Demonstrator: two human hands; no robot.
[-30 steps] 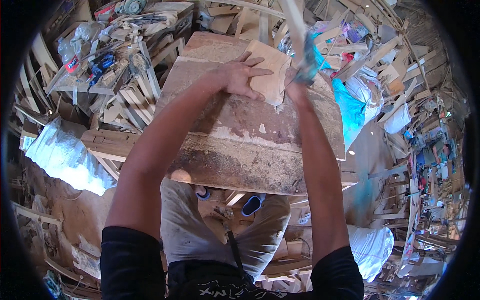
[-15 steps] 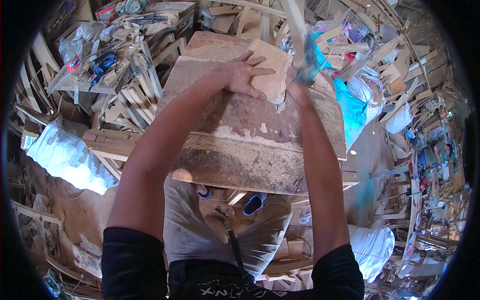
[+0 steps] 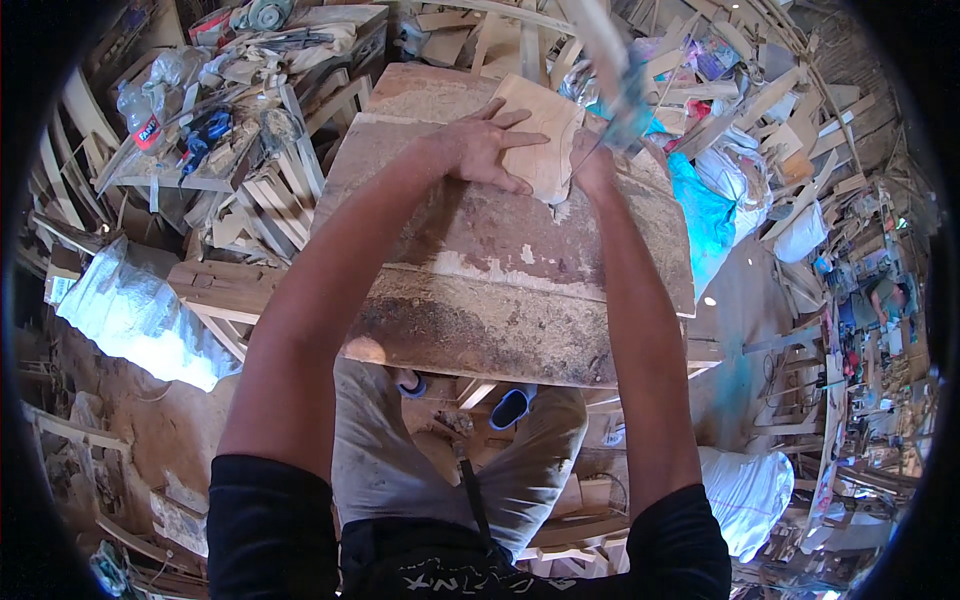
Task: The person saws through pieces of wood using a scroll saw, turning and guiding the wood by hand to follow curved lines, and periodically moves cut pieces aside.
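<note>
A flat pale wooden board with a curved outline drawn on it lies at the far side of a worn wooden work table. My left hand rests flat on its left part, fingers spread. At the board's right edge, my right hand is closed with its fingers against the wood; some fingertips are hidden. Just beyond that hand, a pale upright post comes down from the top, ending in a blurred teal part. A thin dark line runs between this part and the board; I cannot tell what it is.
At the far left, a cluttered bench holds a plastic bottle and a blue-black tool. Wood offcuts pile up at the right beside a turquoise sack. White sacks lie on the floor. A person is at far right.
The blurred teal part appears slightly farther up and right, so more of my right hand shows. The board has shifted very slightly away. Both hands keep nearly the same places on it.
</note>
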